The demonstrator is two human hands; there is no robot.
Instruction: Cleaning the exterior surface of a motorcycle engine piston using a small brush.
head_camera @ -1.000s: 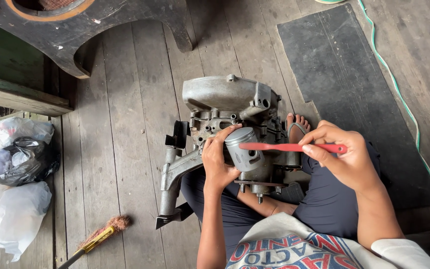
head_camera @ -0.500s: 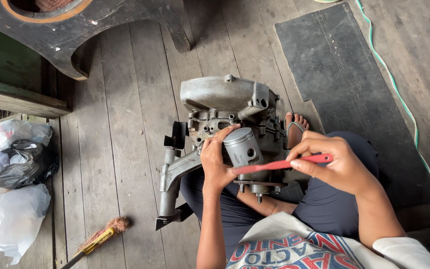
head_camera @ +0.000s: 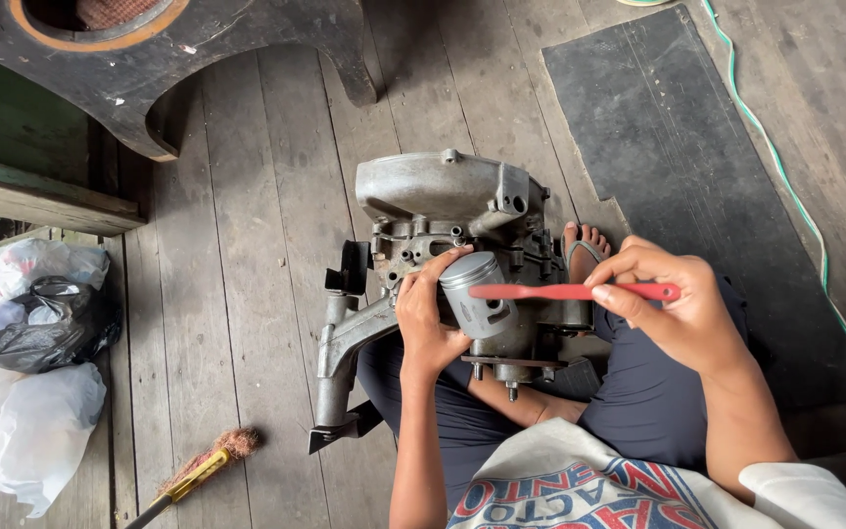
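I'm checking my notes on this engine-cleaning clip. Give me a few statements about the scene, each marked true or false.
1. The left hand holds a grey piston. True.
2. The right hand holds a blue screwdriver. False: it holds a red brush handle, whose far end reaches the piston.
3. The engine sits on a workbench. False: it sits on the plank floor, against the person's legs.
4. A black mat lies on the floor to the right of the engine. True.
5. Plastic bags lie at the left edge. True.
6. The small yellow-handled brush is in a hand. False: it lies alone on the floor.
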